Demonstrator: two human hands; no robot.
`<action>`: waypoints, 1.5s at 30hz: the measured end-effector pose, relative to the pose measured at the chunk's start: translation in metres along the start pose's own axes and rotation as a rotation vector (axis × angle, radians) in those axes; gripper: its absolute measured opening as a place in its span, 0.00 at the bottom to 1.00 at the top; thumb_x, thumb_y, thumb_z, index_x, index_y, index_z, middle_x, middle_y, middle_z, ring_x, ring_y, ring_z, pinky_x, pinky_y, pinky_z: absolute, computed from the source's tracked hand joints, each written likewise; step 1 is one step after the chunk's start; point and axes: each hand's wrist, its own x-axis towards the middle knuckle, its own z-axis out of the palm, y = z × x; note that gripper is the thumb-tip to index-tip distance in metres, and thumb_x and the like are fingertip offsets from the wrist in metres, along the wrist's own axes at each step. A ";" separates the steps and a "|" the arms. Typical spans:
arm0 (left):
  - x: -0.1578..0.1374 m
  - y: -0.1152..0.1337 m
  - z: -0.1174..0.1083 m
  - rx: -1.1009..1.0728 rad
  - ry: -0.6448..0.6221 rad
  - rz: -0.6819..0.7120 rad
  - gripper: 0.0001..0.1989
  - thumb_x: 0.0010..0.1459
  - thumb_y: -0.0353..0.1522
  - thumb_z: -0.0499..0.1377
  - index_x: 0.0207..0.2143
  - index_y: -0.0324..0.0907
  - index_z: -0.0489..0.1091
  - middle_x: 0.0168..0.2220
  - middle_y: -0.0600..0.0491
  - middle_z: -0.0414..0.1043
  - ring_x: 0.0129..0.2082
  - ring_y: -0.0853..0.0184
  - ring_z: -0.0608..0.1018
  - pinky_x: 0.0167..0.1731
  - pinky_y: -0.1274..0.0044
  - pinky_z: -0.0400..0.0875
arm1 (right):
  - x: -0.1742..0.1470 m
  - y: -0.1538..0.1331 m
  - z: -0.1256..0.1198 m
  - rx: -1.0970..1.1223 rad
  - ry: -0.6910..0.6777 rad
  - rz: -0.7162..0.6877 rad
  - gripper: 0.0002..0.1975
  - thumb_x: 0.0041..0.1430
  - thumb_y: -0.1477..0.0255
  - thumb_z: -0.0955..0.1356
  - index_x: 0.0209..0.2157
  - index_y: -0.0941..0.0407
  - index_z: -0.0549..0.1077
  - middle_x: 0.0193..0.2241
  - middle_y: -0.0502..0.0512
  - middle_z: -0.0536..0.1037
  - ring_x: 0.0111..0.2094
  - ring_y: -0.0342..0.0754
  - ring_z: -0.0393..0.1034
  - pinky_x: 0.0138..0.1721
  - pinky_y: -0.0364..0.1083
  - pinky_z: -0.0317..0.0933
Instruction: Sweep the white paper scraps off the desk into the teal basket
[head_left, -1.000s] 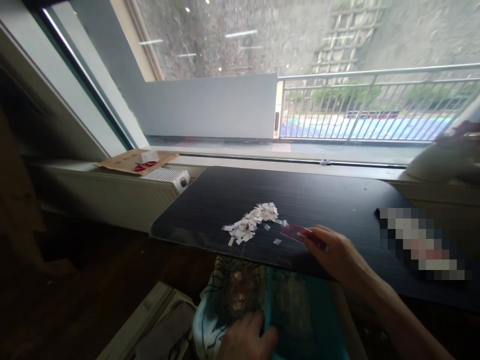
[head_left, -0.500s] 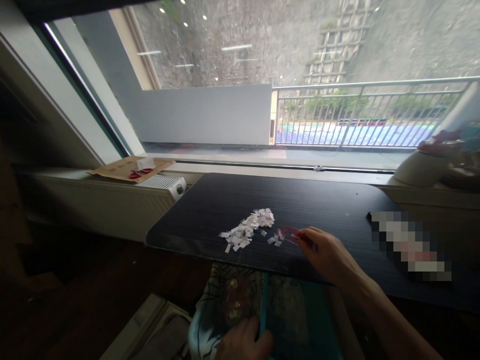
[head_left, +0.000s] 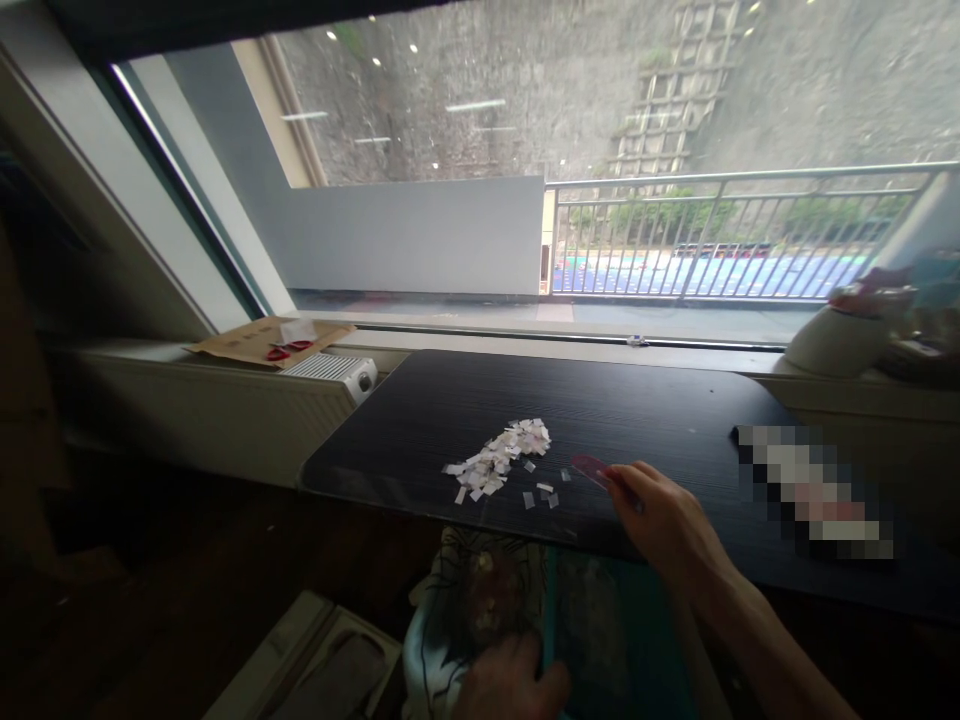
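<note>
Over the tabletop (head_left: 637, 400), near edge: right hand (head_left: 667, 515), fingers pinching a translucent pink piece (head_left: 590, 469). Just left of its tip, several loose scraps (head_left: 546, 488); beyond them, a heap of pale scraps (head_left: 502, 455). Below, dim: left hand (head_left: 510, 680) at the teal bin (head_left: 550, 605); can't tell whether its fingers grip. Farther off, red-handled scissors (head_left: 278, 353) on brown paper (head_left: 236, 345).

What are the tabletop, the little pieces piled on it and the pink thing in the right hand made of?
Tabletop: probably wood-effect laminate, dark with a soft sheen; fine streaks run along it.
Little pieces: perhaps paper or plastic film, finish unclear; many are white, some loose ones see-through.
Pink thing in the right hand: likely smooth plastic, as it looks translucent.
</note>
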 end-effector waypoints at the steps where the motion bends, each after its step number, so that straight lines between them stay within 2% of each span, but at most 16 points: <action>1: 0.001 0.001 0.001 -0.002 -0.001 0.000 0.03 0.59 0.32 0.61 0.34 0.47 0.68 0.28 0.57 0.67 0.26 0.67 0.71 0.21 0.79 0.58 | -0.003 -0.001 0.000 -0.001 -0.009 -0.003 0.11 0.63 0.71 0.60 0.39 0.56 0.73 0.32 0.53 0.73 0.29 0.45 0.67 0.30 0.44 0.57; 9: 0.004 0.011 0.009 -0.044 -0.026 -0.064 0.03 0.56 0.30 0.60 0.32 0.45 0.68 0.28 0.55 0.64 0.28 0.66 0.69 0.23 0.81 0.60 | -0.031 -0.028 0.008 0.116 -0.096 -0.093 0.11 0.64 0.70 0.59 0.36 0.54 0.73 0.29 0.52 0.72 0.29 0.44 0.66 0.32 0.44 0.57; 12: 0.004 0.012 0.007 -0.044 -0.053 -0.085 0.04 0.56 0.28 0.59 0.32 0.45 0.68 0.28 0.55 0.64 0.29 0.66 0.69 0.23 0.81 0.60 | -0.023 -0.034 0.007 0.113 -0.061 -0.094 0.11 0.63 0.71 0.60 0.37 0.54 0.73 0.30 0.52 0.72 0.30 0.45 0.66 0.32 0.43 0.57; 15: 0.004 0.010 0.004 -0.048 -0.076 -0.087 0.05 0.56 0.26 0.59 0.32 0.45 0.68 0.28 0.55 0.64 0.28 0.66 0.69 0.23 0.81 0.60 | -0.006 -0.036 0.008 0.077 -0.102 -0.097 0.10 0.62 0.73 0.60 0.35 0.55 0.74 0.29 0.51 0.73 0.30 0.44 0.67 0.31 0.42 0.56; 21: 0.004 0.006 -0.009 -0.061 -0.050 -0.048 0.07 0.57 0.24 0.57 0.34 0.45 0.68 0.30 0.55 0.65 0.28 0.67 0.70 0.24 0.81 0.60 | 0.020 -0.031 0.007 -0.037 -0.102 -0.080 0.12 0.61 0.73 0.60 0.36 0.56 0.75 0.31 0.53 0.74 0.31 0.45 0.69 0.31 0.42 0.55; 25: 0.005 0.007 -0.015 -0.058 -0.043 -0.052 0.07 0.57 0.24 0.58 0.34 0.45 0.68 0.29 0.55 0.65 0.28 0.67 0.70 0.24 0.81 0.60 | 0.024 -0.026 0.002 0.000 -0.111 -0.113 0.11 0.60 0.73 0.61 0.33 0.56 0.75 0.29 0.52 0.74 0.28 0.43 0.67 0.29 0.41 0.54; 30: 0.005 0.007 -0.016 -0.043 -0.047 -0.049 0.07 0.56 0.24 0.58 0.34 0.45 0.67 0.29 0.56 0.64 0.28 0.67 0.70 0.24 0.82 0.60 | 0.027 -0.020 0.002 -0.034 -0.111 -0.093 0.11 0.59 0.74 0.61 0.33 0.56 0.75 0.30 0.54 0.76 0.30 0.44 0.69 0.31 0.41 0.55; 34: 0.004 0.006 -0.015 -0.048 -0.038 -0.038 0.07 0.57 0.24 0.57 0.34 0.45 0.67 0.30 0.55 0.65 0.29 0.67 0.70 0.24 0.81 0.60 | 0.019 -0.008 -0.003 -0.134 -0.033 -0.032 0.11 0.59 0.73 0.61 0.31 0.55 0.74 0.29 0.53 0.76 0.27 0.45 0.69 0.27 0.42 0.53; 38: 0.005 0.006 -0.014 -0.059 -0.055 -0.037 0.07 0.57 0.24 0.58 0.35 0.44 0.67 0.30 0.55 0.65 0.29 0.67 0.70 0.25 0.81 0.61 | 0.007 0.001 -0.007 -0.104 0.006 -0.021 0.11 0.60 0.71 0.60 0.34 0.54 0.74 0.30 0.52 0.76 0.26 0.44 0.69 0.27 0.42 0.55; 41: 0.006 0.005 -0.012 -0.058 -0.048 -0.025 0.06 0.57 0.24 0.58 0.35 0.44 0.67 0.30 0.55 0.65 0.29 0.67 0.70 0.25 0.81 0.61 | 0.002 0.001 -0.006 -0.092 0.046 0.020 0.12 0.60 0.71 0.60 0.35 0.54 0.74 0.32 0.53 0.77 0.28 0.46 0.71 0.29 0.42 0.57; 45: 0.005 0.005 -0.007 -0.053 -0.051 -0.030 0.05 0.58 0.26 0.58 0.34 0.45 0.68 0.30 0.55 0.65 0.28 0.67 0.70 0.24 0.82 0.61 | -0.009 -0.004 -0.003 -0.042 -0.006 0.010 0.11 0.60 0.72 0.60 0.35 0.54 0.74 0.31 0.52 0.76 0.28 0.46 0.71 0.29 0.43 0.58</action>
